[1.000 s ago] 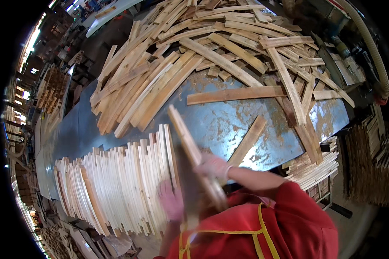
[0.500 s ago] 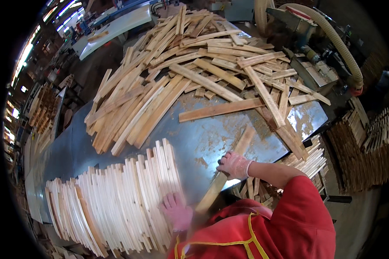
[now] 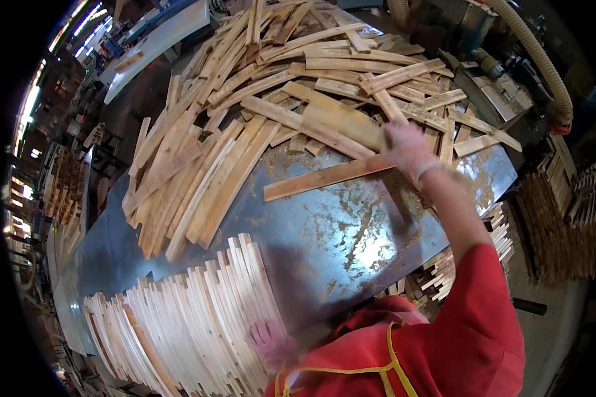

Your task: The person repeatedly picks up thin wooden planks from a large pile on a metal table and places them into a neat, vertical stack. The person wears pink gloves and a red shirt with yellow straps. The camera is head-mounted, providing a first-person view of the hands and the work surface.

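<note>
My left hand (image 3: 271, 341), in a pinkish work glove, rests with its fingers spread over the right end of a long row of pale wood strips (image 3: 198, 317) standing side by side at the lower left. My right hand (image 3: 409, 151), gloved too, reaches out to the near right part of a big loose heap of boards (image 3: 331, 63). Its fingers are closed at the right end of a yellowish wooden board (image 3: 347, 124), which is blurred by motion. Just below and left of that hand, a brownish board (image 3: 328, 178) lies on the metal tabletop, its right end hidden.
The grey metal table (image 3: 304, 231) carries sawdust patches. Stacked strips (image 3: 563, 231) stand on the right, and more strips (image 3: 444, 271) lie below the table's right edge. A ribbed hose (image 3: 543, 63) hangs at the upper right; a white table (image 3: 159, 46) stands far left.
My right hand has moved from the table's near edge up to the heap. The board it held there no longer lies across that edge. My left hand stays on the row.
</note>
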`<state>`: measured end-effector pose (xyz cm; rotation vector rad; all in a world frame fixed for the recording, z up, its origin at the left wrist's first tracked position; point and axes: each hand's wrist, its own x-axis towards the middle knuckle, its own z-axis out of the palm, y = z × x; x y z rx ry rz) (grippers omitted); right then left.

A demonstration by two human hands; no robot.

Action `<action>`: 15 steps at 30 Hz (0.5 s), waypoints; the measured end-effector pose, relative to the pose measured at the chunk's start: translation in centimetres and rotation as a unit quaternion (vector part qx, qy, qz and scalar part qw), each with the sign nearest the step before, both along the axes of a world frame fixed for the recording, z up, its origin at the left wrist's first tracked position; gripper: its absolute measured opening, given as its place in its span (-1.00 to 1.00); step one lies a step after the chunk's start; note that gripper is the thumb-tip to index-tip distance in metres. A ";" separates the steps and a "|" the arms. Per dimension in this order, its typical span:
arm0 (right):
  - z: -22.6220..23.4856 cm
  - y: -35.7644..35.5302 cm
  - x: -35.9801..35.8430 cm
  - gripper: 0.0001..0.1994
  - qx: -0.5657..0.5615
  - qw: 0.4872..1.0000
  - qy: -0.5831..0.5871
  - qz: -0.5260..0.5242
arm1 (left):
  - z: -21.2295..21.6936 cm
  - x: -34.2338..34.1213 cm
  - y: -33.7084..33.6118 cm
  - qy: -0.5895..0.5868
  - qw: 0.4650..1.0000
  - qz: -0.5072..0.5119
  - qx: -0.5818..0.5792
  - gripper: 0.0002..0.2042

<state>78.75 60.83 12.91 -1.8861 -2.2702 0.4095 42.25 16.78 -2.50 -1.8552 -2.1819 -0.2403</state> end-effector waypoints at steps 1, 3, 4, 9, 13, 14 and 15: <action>-2.2 3.0 2.8 -0.42 0.031 0.997 -0.048 -0.059 | -1.0 -0.2 0.5 -0.011 1.000 -0.016 0.019 -0.62; -6.6 6.1 7.0 -0.27 0.012 0.986 -0.090 -0.137 | -1.4 -0.3 1.3 -0.033 0.999 -0.027 0.000 -0.61; -7.6 6.7 7.1 -0.22 -0.040 0.984 -0.082 -0.155 | -0.8 -0.4 1.3 -0.041 0.998 -0.020 -0.040 -0.60; -7.9 1.7 -2.1 -0.21 -0.040 0.998 -0.036 0.020 | -0.3 0.0 0.4 -0.040 0.999 -0.024 -0.003 -0.55; -13.4 2.2 -6.7 -0.24 0.045 0.970 -0.134 0.195 | 1.5 -0.4 1.0 -0.069 0.993 -0.030 -0.096 -0.51; -14.2 2.9 -8.0 -0.25 0.042 0.960 -0.169 0.220 | 1.9 -0.5 1.4 -0.077 0.990 -0.025 -0.114 -0.48; -13.9 3.2 -9.0 -0.20 0.036 0.958 -0.190 0.214 | 2.4 -0.8 1.5 -0.087 0.990 -0.026 -0.111 -0.45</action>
